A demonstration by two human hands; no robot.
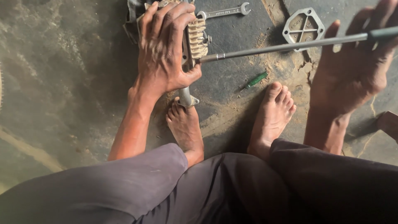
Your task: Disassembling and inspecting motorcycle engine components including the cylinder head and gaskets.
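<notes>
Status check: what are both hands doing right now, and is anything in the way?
Left hand clamps finned metal part. Right hand holds long screwdriver, tip at the part. Wrench, cover plate lie clear.

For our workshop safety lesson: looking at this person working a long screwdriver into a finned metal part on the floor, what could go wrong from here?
1. The long screwdriver could slip off the finned metal part and jab the left hand gripping it.
2. The part rests by a bare left foot; if it tips, toes may be hurt.
3. The small green screwdriver lies by the right foot, easy to step on.
</notes>
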